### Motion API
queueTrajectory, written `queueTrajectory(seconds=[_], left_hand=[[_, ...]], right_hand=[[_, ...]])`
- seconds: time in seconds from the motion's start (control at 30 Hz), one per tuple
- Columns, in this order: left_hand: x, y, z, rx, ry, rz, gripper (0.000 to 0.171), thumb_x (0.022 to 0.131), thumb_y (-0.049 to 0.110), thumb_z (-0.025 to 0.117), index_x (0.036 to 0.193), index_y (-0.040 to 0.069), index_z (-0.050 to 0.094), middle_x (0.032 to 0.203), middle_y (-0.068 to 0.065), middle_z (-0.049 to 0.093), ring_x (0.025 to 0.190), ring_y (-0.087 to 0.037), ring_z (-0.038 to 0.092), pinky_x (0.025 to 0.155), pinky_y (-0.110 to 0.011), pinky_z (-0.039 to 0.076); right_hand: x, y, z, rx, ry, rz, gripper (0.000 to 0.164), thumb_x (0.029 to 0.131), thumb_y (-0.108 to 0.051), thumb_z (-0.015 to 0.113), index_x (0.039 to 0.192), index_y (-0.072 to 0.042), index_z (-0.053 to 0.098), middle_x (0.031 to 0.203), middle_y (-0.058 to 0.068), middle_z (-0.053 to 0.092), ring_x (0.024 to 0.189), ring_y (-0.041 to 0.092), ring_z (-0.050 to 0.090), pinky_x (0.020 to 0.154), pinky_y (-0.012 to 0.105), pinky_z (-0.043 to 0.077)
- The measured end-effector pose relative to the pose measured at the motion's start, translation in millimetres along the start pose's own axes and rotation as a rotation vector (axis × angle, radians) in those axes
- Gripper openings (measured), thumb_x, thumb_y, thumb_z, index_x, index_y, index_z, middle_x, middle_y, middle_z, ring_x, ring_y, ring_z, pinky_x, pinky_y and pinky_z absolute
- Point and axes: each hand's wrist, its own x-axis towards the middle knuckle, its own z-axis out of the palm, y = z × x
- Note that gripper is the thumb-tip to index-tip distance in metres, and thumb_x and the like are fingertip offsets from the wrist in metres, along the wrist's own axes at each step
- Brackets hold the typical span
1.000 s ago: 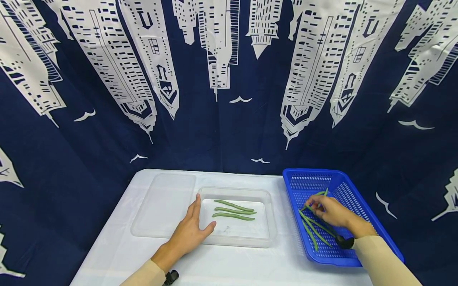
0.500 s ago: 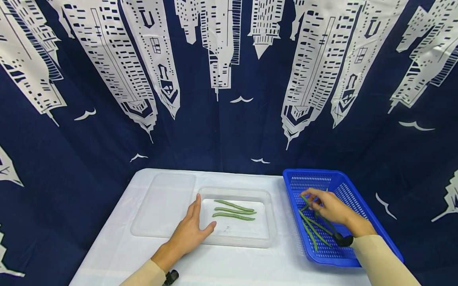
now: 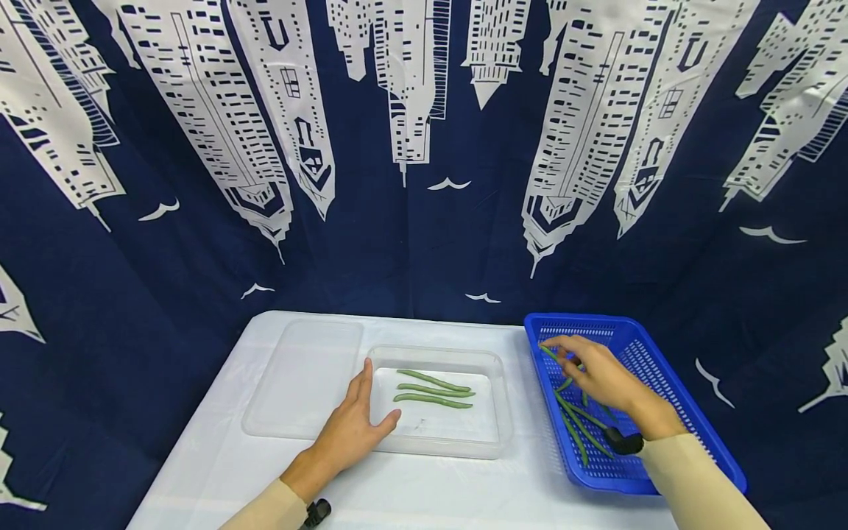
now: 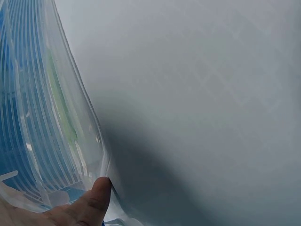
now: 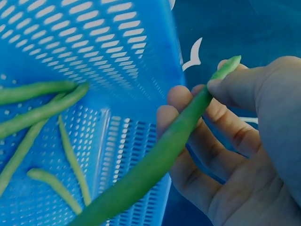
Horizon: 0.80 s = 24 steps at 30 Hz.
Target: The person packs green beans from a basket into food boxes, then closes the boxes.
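Note:
My right hand [image 3: 599, 372] is over the blue basket [image 3: 712, 449], pinching a green bean [image 5: 155, 157] near one end between thumb and fingers. The bean's length slants down across the right wrist view. Several more green beans [image 5: 42, 115] lie on the basket's perforated floor. Three green beans [image 3: 433, 392] lie side by side in the clear plastic container [image 3: 464, 446]. My left hand [image 3: 351, 430] rests at the container's left side with its fingers straight and thumb spread. In the left wrist view, a fingertip [image 4: 101, 188] touches the container's edge.
A flat translucent lid [image 3: 301, 383] lies left of the container on the white table [image 3: 424, 493]. Behind the table hangs a navy cloth [image 3: 411, 243] printed with white buildings. The basket stands at the table's right side.
My right hand has lifted the green bean from the basket's pile and moved it up and left toward the basket's far left rim. The left hand has stayed in place.

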Motion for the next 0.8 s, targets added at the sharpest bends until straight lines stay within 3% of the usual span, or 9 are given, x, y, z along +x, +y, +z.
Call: queueTrajectory(seconds=[0.2,0.4,0.57,0.8], left_hand=[[0.9,-0.4,0.4,-0.004,-0.001,-0.007,0.115,0.109,0.055,0.077,0.188,0.006,0.008,0.188,-0.026,0.033,0.159,-0.056,0.058,0.127,-0.069,0.053],[0.3,-0.7,0.8,-0.005,0.005,-0.003,0.115,0.109,0.055,0.077,0.188,0.005,0.010,0.187,-0.026,0.035,0.158,-0.056,0.059,0.125,-0.070,0.054],[0.8,-1.2,0.9,-0.002,0.003,-0.007,0.115,0.109,0.055,0.077,0.188,0.007,0.008,0.188,-0.025,0.034,0.158,-0.055,0.059,0.126,-0.069,0.054],[0.0,-1.9,-0.4,-0.004,0.006,0.003,0.114,0.109,0.053,0.078,0.188,0.006,0.010,0.187,-0.026,0.035,0.155,-0.056,0.061,0.123,-0.070,0.056]], right_hand=[[8,-14,-1,0.055,-0.036,0.058,0.048,0.109,0.011,0.069,0.150,-0.012,0.074,0.110,0.011,0.074,0.085,0.011,0.071,0.063,0.023,0.062],[14,-27,0,0.130,-0.110,0.131,0.041,0.116,-0.001,0.067,0.154,-0.016,0.071,0.099,0.008,0.075,0.081,0.019,0.073,0.059,0.024,0.064],[20,-37,3,0.133,-0.115,0.090,0.039,0.115,-0.003,0.070,0.152,-0.016,0.074,0.096,0.007,0.075,0.076,0.016,0.071,0.057,0.026,0.063],[29,-50,10,0.130,-0.126,0.023,0.046,0.111,0.005,0.072,0.152,-0.016,0.075,0.107,0.003,0.074,0.077,0.013,0.070,0.057,0.025,0.062]])
